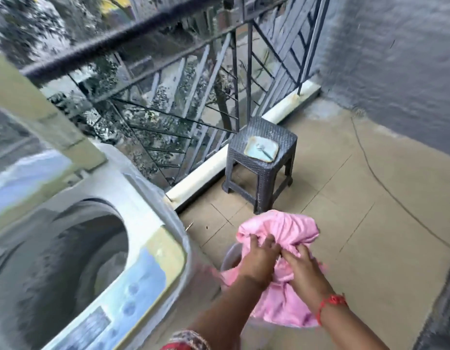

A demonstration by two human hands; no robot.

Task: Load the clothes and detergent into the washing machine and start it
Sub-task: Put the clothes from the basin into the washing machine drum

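A top-loading washing machine (153,223) fills the left side, its lid up and its dark drum (67,261) open. To its right, both my hands grip a bunched pink cloth (282,228) above a pale bucket (230,256) on the floor. My left hand (260,258) clutches the cloth's near left part. My right hand (304,271), with a red thread on its wrist, holds the cloth beside it. The cloth hides most of the bucket. The machine's control panel (123,306) runs along its near edge.
A dark woven plastic stool (289,140) stands by the balcony railing (218,97), with a light blue square dish (261,149) on top. A grey wall (395,59) rises at the right. Beige floor tiles (370,210) spread between stool, wall and bucket.
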